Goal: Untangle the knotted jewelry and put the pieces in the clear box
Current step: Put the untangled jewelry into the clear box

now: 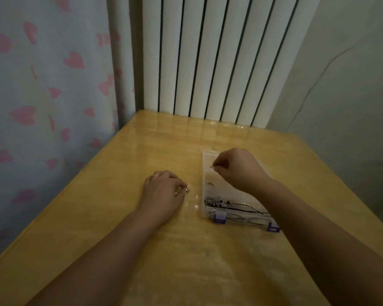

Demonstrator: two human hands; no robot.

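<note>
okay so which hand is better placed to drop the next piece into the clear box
The right hand. It hovers directly over the clear box, pinching a small metal piece. The left hand rests on the table beside the box, holding a shiny piece.

A home room: heart-print curtain, white radiator, cracked wall, and glossy wooden table.

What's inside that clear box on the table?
The clear box holds beaded jewelry and dark cords at its near end. The right hand, pinching something small, and its forearm hide much of the rest.
</note>
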